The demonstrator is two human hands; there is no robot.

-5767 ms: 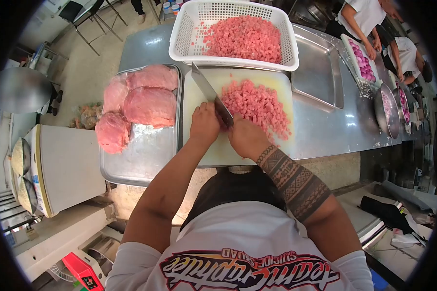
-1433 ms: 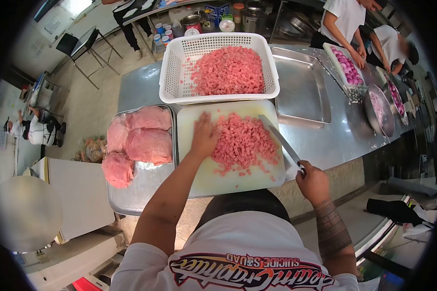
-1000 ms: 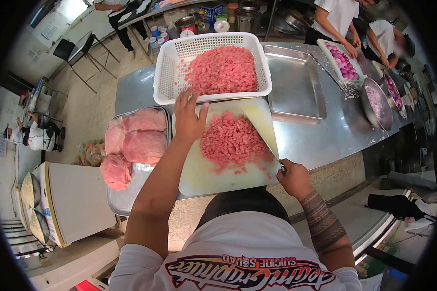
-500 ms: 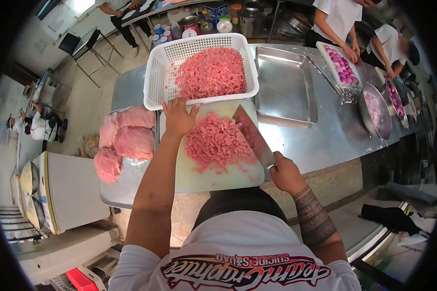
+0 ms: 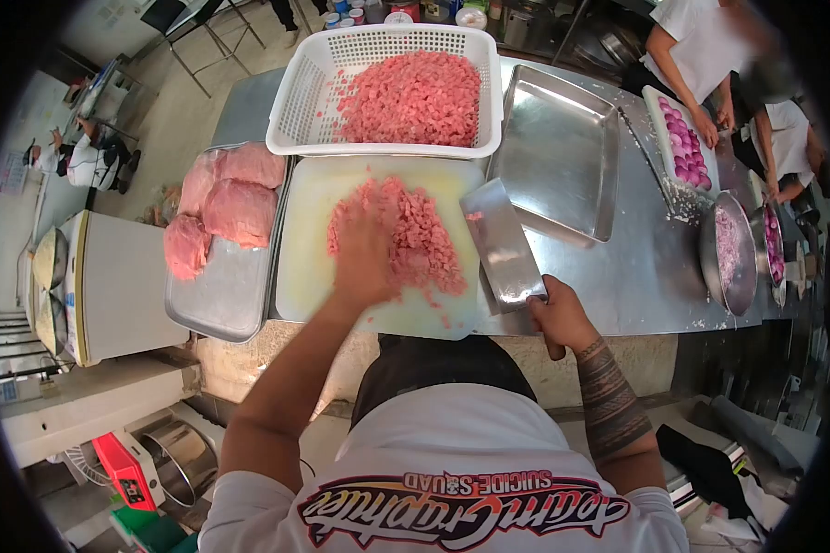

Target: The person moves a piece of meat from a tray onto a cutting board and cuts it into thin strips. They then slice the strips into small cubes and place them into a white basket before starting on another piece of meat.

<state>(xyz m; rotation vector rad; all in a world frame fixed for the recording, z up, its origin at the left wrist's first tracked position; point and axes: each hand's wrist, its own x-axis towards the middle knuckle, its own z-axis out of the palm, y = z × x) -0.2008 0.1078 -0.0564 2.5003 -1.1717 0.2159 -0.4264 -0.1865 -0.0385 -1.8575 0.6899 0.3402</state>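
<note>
Diced pink meat (image 5: pixel 424 241) lies heaped on a pale cutting board (image 5: pixel 309 276). My left hand (image 5: pixel 364 258) rests on the left side of the heap; its fingers are smeared by motion. Off the board's right edge, my right hand (image 5: pixel 563 316) is closed round the handle of a cleaver (image 5: pixel 507 247), whose broad blade lies nearly flat, with a scrap of meat on it. Beyond the board, a white perforated basket (image 5: pixel 295 129) holds more diced meat (image 5: pixel 415 97). Large raw meat pieces (image 5: pixel 240 207) sit on a metal tray (image 5: pixel 217 300) at the left.
An empty steel tray (image 5: pixel 563 147) stands right of the basket. Farther right are a board of purple onions (image 5: pixel 682 143), a metal bowl (image 5: pixel 730 253) of chopped onion, and two people cutting. Another person (image 5: pixel 92 161) is at far left.
My left hand has left the basket's rim and come down onto the diced meat. The cleaver has moved off the heap to the right of the board, its blade turned flatter. The view has shifted.
</note>
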